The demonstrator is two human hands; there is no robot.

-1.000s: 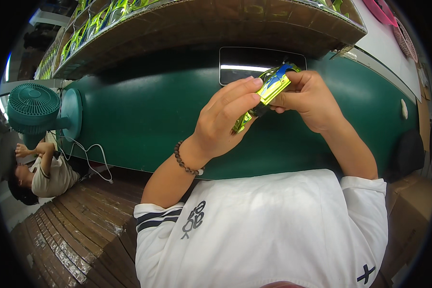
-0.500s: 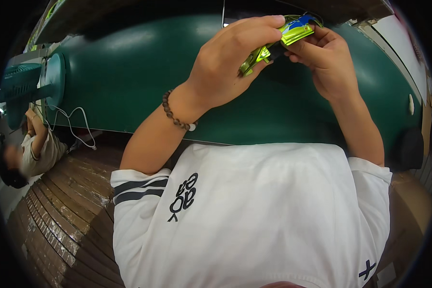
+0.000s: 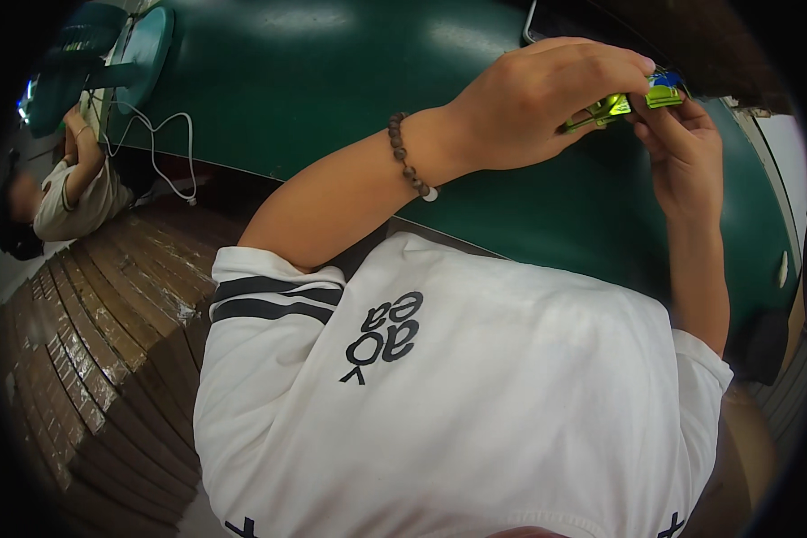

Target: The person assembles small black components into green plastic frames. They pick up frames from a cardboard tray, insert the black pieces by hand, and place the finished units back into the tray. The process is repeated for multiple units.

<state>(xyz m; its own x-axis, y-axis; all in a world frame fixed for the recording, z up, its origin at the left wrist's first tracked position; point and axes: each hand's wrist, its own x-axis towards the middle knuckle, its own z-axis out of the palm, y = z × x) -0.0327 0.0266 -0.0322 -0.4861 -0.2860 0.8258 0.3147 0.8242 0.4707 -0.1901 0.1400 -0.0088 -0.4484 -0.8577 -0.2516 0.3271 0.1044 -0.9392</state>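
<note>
Above the far right of the green table (image 3: 332, 99), both my hands hold one shiny lime-green and blue piece (image 3: 663, 92), with a shape like a toy car shell. My left hand (image 3: 538, 99) arches over it from the left, fingers closed along its upper side. Its thumb is hidden behind the hand. My right hand (image 3: 681, 152) pinches the piece's right end between thumb and bent fingers. Much of the piece is covered by my fingers, so its exact kind is unclear. A beaded bracelet (image 3: 403, 157) circles my left wrist.
A green fan (image 3: 148, 63) stands at the table's left end, with a white cable (image 3: 155, 134) hanging over the edge. Beyond sits another person (image 3: 76, 197). Flattened brown cardboard (image 3: 90, 332) lies at lower left. A dark object (image 3: 765, 345) is by the right edge.
The view has shifted, so hands and piece appear farther right and slightly lower. Both hands keep hold of the piece, and the left fingers now cover more of it.
</note>
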